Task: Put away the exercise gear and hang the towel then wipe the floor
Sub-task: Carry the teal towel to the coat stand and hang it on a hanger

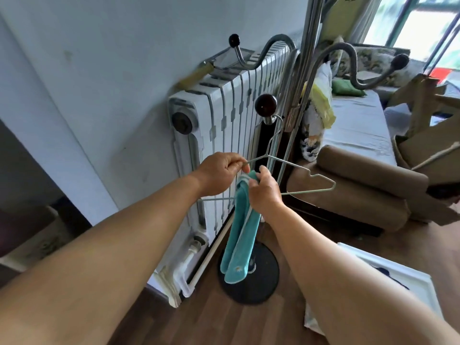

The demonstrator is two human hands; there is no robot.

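Centre frame: wire hanger point(293, 168), hooked on coat stand point(305, 78), steadied by left hand point(221, 173) pinching its shoulder so right hand point(265, 192), gripping the teal towel point(240, 235), can drape it.

Nothing here can be read. The only marks are a few small dark characters on a pale panel point(348, 6) at the top edge, behind the stand's pole, and they are too blurred and too cut off to make out. No other label, brand, number or sign shows.
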